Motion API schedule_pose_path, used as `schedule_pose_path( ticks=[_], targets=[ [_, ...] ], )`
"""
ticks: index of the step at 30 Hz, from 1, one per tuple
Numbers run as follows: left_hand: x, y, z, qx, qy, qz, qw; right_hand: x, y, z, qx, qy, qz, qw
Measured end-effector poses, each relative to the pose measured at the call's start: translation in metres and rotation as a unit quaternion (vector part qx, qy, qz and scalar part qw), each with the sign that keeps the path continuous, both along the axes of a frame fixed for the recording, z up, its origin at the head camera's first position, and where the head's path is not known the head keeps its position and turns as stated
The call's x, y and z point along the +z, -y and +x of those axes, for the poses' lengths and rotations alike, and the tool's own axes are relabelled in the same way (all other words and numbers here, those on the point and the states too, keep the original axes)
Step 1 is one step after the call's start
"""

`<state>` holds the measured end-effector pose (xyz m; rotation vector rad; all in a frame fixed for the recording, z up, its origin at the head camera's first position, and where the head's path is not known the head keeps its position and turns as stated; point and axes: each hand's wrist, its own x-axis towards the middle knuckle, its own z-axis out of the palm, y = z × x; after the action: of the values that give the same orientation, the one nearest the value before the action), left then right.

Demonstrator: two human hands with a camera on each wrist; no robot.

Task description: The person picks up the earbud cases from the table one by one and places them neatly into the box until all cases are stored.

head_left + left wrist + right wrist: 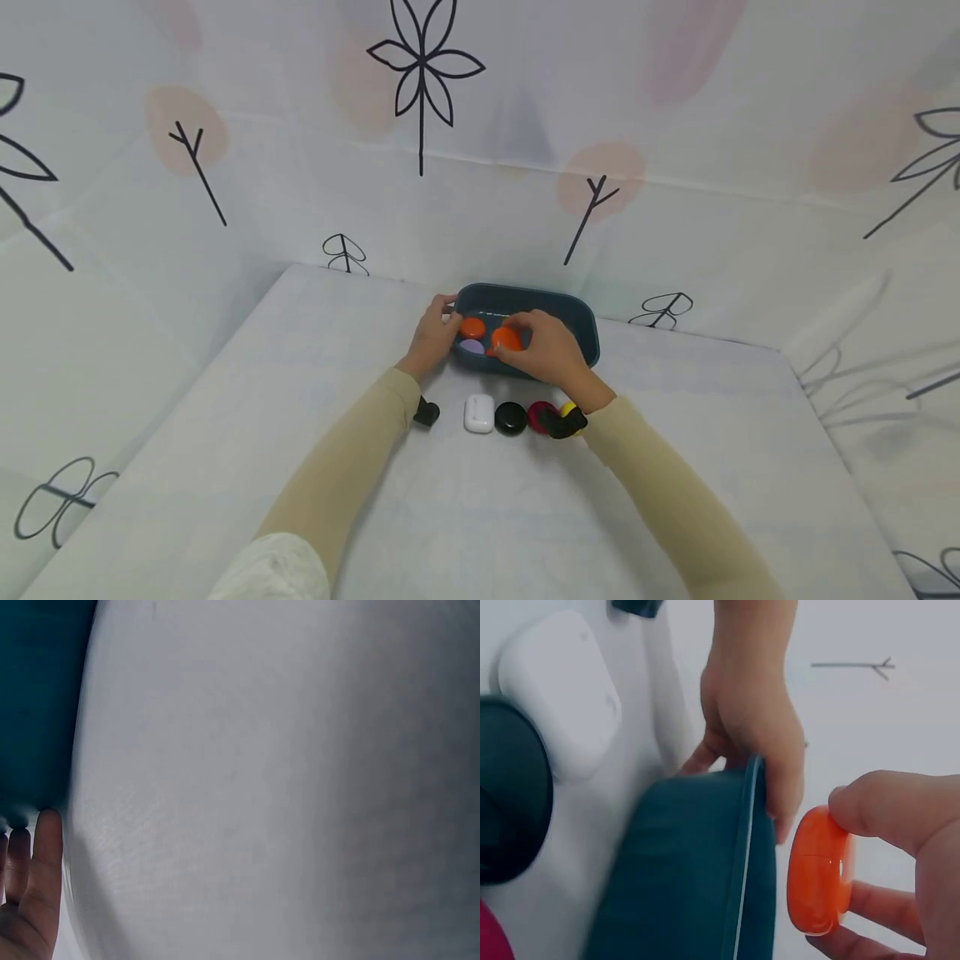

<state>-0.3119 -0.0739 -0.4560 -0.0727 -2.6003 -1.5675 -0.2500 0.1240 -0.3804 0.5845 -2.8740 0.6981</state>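
My right hand (pixel 551 348) pinches a glossy orange round case (pixel 815 874) with a seam, thumb on one side and fingers on the other. In the head view it is over the dark teal bin (pixel 525 292), near the front wall. My left hand (pixel 432 340) grips the bin's left end; in the right wrist view its thumb hooks over the rim, with fingers outside. The left wrist view shows fingertips against the bin's outside. Inside the bin at the left lie another orange round piece (pixel 472 328) and a lilac one (pixel 472 346).
In front of the bin, a white earbud case (pixel 479 414), a black round piece (pixel 511 418), a dark red one (pixel 537 414) and a yellow one (pixel 567 408) form a row. A black wrist camera (pixel 564 424) partly covers the last two. Patterned cloth (pixel 480 208) hangs behind the white table (pixel 480 517).
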Motion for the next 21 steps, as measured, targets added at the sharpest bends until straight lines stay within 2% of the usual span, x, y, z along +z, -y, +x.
schedule_pose_path(
  ticks=[11, 15, 21],
  targets=[
    [0.002, -0.002, 0.002, 0.007, 0.007, -0.003, 0.9999, 0.003, 0.003, 0.03, 0.034, 0.011, 0.023, 0.9991],
    [0.002, -0.002, 0.001, 0.005, 0.01, -0.005, 0.9999, 0.0, 0.003, 0.041, 0.043, 0.013, 0.032, 0.9985],
    [0.002, -0.002, 0.001, 0.007, 0.01, -0.007, 0.9999, -0.01, 0.002, 0.056, 0.078, 0.027, 0.048, 0.9954]
  ],
)
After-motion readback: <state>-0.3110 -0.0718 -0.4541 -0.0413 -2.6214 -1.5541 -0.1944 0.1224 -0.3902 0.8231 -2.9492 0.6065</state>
